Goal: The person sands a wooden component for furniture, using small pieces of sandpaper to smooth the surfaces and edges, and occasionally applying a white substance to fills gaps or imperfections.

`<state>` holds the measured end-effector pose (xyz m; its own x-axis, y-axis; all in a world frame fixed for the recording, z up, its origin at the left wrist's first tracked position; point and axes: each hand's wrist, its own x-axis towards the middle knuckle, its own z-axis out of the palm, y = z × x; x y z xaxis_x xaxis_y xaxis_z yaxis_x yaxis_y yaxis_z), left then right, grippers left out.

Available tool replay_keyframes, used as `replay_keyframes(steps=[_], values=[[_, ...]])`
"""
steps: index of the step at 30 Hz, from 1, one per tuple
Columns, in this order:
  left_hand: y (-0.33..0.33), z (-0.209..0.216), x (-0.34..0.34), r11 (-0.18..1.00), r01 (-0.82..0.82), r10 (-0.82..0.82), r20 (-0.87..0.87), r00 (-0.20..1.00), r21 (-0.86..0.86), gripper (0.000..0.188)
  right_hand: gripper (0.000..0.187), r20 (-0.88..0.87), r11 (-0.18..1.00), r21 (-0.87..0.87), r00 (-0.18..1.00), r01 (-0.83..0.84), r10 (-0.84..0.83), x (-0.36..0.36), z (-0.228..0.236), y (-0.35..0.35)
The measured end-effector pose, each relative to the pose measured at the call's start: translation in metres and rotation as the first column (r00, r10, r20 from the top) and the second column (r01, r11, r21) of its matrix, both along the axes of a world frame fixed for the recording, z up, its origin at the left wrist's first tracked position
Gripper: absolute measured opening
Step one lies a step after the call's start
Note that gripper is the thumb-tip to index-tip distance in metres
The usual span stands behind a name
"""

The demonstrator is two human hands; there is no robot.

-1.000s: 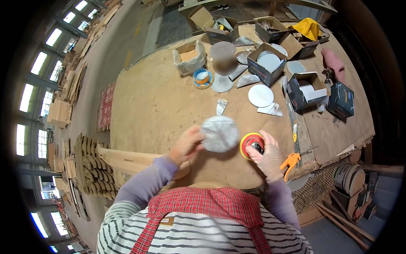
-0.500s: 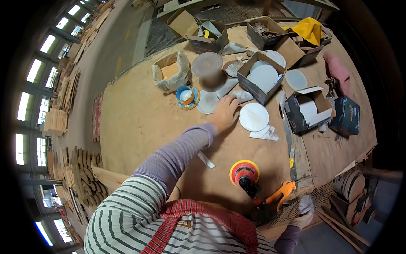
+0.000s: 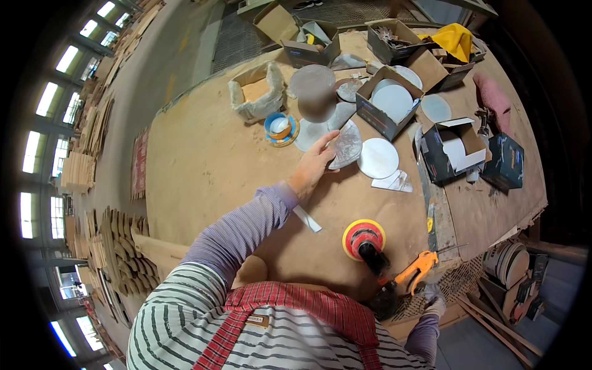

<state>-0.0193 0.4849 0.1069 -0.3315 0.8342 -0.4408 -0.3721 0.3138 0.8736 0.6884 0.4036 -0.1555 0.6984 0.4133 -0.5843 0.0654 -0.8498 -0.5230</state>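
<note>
My left hand [image 3: 309, 172], bare below a purple striped sleeve, is closed on a folded grey-white sanding disc [image 3: 346, 147], held by its left edge just over the table. Beside it lies a round white sanding disc [image 3: 378, 158] on a folded white piece [image 3: 394, 181]. Low on the right is my right hand [image 3: 435, 303] in a pale glove, by the table's near edge; its fingers are blurred, and what they hold, if anything, cannot be made out. Close to it are an orange air blow gun [image 3: 419, 269] and a red and black disc sander [image 3: 364, 240] with a yellow rim.
Ahead stand a box of white discs [image 3: 385, 126], an open dark box [image 3: 447, 161], a lined box of orange-brown powder [image 3: 242, 106] and a blue tape roll [image 3: 275, 123]. Grey discs [image 3: 311, 86] lie behind my left hand. A white strip [image 3: 307, 219] lies nearer me.
My left hand has picked up the folded sanding disc from the table and drawn it slightly back, tilting it up. My right hand has shifted left, towards the blow gun. The view has shifted a little.
</note>
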Motion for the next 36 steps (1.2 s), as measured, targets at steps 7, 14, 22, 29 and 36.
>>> replay_keyframes(steps=[7,14,22,29,36], values=[[-0.091,0.047,0.027,0.999,0.016,-0.011,0.168,0.986,-0.033,0.052,0.061,0.202,0.755,0.606,0.966,-0.251,0.160,-0.214,0.247,0.058],[-0.177,0.066,0.113,0.929,0.371,-0.371,0.057,0.927,0.005,0.047,0.041,-0.290,0.378,0.825,0.259,-0.420,0.921,-0.389,0.310,-0.019],[-0.244,0.066,0.125,0.899,0.437,-0.335,-0.690,0.642,-0.030,0.078,0.048,-0.444,0.456,0.788,0.133,-0.414,0.886,-0.433,0.332,-0.080],[-0.260,0.066,0.123,0.978,0.207,-0.205,-0.348,0.915,-0.031,0.052,0.016,-0.098,0.191,0.650,0.168,-0.736,0.981,-0.429,0.345,-0.086],[-0.273,0.082,0.097,0.871,0.484,-0.458,0.218,0.862,-0.080,0.058,0.027,0.100,-0.082,0.844,0.005,-0.530,0.995,-0.410,0.306,-0.059]])
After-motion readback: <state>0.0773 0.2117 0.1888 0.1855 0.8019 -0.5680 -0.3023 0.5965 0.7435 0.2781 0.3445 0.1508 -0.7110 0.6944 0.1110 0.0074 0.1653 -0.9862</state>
